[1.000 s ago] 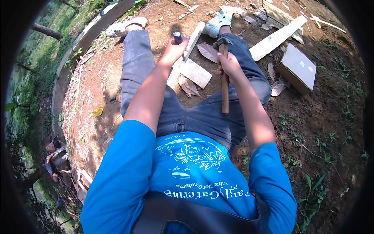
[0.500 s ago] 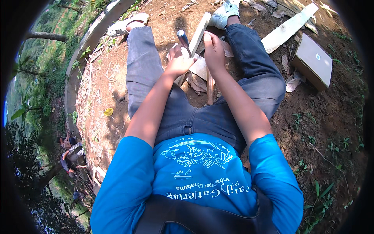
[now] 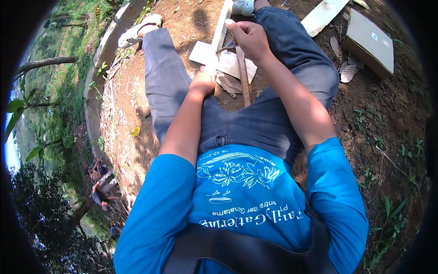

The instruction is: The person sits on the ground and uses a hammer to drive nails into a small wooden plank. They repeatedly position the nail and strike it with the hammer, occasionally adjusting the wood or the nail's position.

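My right hand (image 3: 252, 40) is closed around the dark blue handle of a slim metal-bladed hand tool (image 3: 231, 44), a chisel or screwdriver. Its thumb points up and away, and the blade reaches left to a pale wooden strip (image 3: 221, 32). Gripping the strip's near end between my thighs is my left hand (image 3: 203, 81), its fingers partly hidden. Under the strip lie flat pale boards (image 3: 200, 53). A brown wooden tool handle (image 3: 243, 75) slants between my legs just right of the boards; its far end is hidden by my right hand.
A cardboard box (image 3: 370, 39) sits on the soil beyond my right knee, near a pale plank (image 3: 323, 17). Dry leaves (image 3: 349, 73) lie beside the box. A concrete curb (image 3: 98, 64) borders the slope at left, where other people (image 3: 101, 185) sit farther off.
The blue-handled tool has passed from my left hand to my right. My left hand has drawn back to the strip's near end. My right hand has left the strip's far part.
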Available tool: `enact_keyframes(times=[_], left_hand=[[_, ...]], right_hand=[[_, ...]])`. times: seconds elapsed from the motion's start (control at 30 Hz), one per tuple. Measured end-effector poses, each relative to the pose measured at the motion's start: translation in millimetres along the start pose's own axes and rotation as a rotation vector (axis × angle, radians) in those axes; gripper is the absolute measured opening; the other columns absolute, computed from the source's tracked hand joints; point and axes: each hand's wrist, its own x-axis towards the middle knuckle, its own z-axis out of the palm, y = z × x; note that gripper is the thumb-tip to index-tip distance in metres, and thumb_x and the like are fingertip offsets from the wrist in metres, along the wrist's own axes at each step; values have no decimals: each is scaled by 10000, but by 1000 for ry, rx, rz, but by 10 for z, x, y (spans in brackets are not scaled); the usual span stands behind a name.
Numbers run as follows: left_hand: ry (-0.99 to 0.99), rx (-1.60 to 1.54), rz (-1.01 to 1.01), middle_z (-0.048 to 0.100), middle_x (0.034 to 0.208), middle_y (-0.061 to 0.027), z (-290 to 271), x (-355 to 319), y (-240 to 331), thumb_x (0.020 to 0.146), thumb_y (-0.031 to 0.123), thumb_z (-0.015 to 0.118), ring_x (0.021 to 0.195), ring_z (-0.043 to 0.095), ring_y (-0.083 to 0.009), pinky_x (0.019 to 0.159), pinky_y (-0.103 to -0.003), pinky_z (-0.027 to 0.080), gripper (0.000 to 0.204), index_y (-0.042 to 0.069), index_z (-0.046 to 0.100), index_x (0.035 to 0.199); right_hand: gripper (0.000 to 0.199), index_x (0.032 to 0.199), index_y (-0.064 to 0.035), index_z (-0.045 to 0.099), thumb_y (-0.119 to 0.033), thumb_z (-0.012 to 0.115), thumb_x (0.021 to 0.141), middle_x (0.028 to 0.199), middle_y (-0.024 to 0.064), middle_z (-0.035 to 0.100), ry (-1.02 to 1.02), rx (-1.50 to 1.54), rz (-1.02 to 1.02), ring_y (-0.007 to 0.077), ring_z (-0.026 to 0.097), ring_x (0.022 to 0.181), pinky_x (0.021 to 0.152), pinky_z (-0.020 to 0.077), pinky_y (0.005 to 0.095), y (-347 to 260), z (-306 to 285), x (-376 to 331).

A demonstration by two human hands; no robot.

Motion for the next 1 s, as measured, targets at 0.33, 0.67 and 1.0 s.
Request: enact_keyframes(times=[0.33,0.67,1.0], left_hand=[[104,127,-34,590,1201,-321,74,-56,62,967,381,521,1117,613,-437,945,-501,502,520,-78,447,1199],[230,347,-45,621,1109,-251,274,-4,75,942,254,544,989,689,-365,826,-418,575,373,-50,468,1144],[321,465,-3,631,1040,-201,351,10,57,920,262,577,917,708,-320,746,-392,593,356,-33,471,1089]], right_hand=[[516,560,-116,419,-316,616,993,529,-13,409,436,478,-41,114,397,521,719,485,351,-60,-369,-218],[457,593,-74,530,-299,634,976,553,-15,489,304,311,-58,60,452,543,632,472,265,-82,56,-27],[436,628,-47,584,-316,649,965,574,-22,527,358,244,-15,46,477,534,514,413,241,-65,177,-17]])
